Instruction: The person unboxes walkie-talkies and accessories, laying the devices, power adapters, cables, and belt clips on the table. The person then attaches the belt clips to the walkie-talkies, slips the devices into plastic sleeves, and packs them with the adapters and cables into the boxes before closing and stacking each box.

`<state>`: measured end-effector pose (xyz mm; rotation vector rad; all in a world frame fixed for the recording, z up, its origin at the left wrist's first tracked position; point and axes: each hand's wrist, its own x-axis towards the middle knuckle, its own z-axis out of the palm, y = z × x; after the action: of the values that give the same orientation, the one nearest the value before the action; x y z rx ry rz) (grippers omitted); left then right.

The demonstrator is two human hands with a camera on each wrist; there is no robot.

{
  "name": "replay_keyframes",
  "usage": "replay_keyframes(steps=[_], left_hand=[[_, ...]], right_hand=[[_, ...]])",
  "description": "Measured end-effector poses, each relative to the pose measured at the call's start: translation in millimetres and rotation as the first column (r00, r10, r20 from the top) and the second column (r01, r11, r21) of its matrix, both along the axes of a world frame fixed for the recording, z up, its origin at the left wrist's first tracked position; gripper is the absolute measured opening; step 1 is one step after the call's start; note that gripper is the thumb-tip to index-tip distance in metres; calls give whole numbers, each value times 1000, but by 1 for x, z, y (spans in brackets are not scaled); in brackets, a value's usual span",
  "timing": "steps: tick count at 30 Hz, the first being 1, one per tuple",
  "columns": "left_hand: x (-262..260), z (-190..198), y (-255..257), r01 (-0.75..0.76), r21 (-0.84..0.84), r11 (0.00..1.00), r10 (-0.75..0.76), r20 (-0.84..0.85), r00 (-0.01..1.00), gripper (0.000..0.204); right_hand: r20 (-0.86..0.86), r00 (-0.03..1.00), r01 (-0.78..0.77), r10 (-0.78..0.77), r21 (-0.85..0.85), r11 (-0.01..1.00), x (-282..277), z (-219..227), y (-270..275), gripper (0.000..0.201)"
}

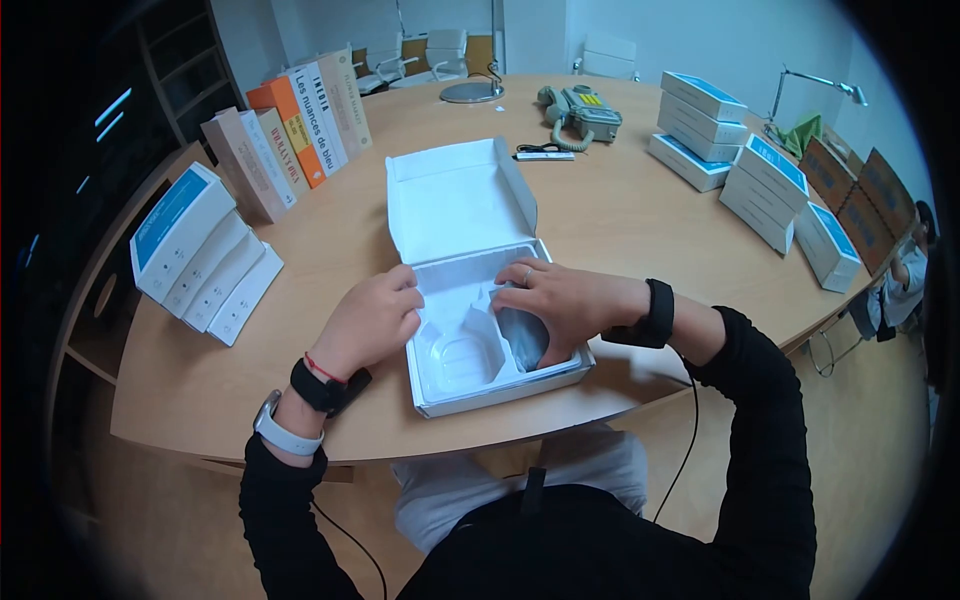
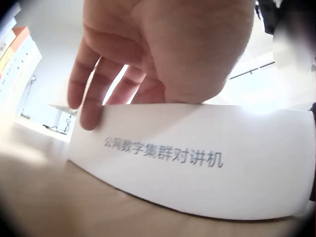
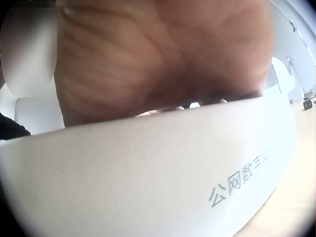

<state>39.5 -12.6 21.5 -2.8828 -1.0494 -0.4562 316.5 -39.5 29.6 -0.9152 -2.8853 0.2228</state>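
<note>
A white cardboard box (image 1: pixel 500 397) lies on the table before me, its lid (image 1: pixel 460 205) folded back. Inside sits a white moulded tray (image 1: pixel 440 285) with hollows, and the left one shows its bare bottom. My right hand (image 1: pixel 570 300) reaches into the right hollow, fingers and thumb around a dark grey object in a clear wrapper (image 1: pixel 522 335); the palm hides part of it. My left hand (image 1: pixel 365 320) holds the box's left rim. In the left wrist view, some of its fingers (image 2: pixel 91 111) hang outside the printed wall (image 2: pixel 197 158) and others pass behind it.
White boxes with blue tops (image 1: pixel 185 250) are stacked at the left, more boxes (image 1: pixel 765 190) at the right. Books (image 1: pixel 300 130) stand back left. Beyond the lid are a small white strip (image 1: pixel 545 156), a corded telephone (image 1: pixel 585 112) and a round lamp base (image 1: pixel 472 92).
</note>
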Motion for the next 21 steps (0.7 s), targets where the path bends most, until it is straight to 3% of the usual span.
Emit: replay_keyframes(steps=[2,7,11,14,16,17,19,21], left_hand=[[-8,-6,10,102,-112,988,-63,312,948,12],[-5,-12,12,60,-52,997,-45,259,965,11],[-5,-13,9,29,-9,1000,-26,218,976,10],[-7,-14,10,45,-1,999,-43,229,972,9],[-9,-16,12,65,-2,998,-63,242,968,9],[-11,-16,13,87,-3,996,-84,242,967,10],[-11,-14,12,80,-10,997,-75,245,967,10],[-10,-14,11,82,-29,996,-73,225,972,10]], right_hand=[[0,1000,1,-1,-21,1000,-3,4,2,73],[145,988,90,-60,-211,973,-9,23,-2,77],[139,986,127,-95,-245,961,-11,17,-8,78],[44,998,57,-49,-201,978,-3,11,-8,78],[-82,996,-19,15,-39,999,-1,11,-7,63],[-71,997,-24,21,-41,999,-4,19,-3,63],[-405,900,127,-161,-111,986,-17,47,11,37],[-398,882,226,-253,-115,967,-43,56,25,16]])
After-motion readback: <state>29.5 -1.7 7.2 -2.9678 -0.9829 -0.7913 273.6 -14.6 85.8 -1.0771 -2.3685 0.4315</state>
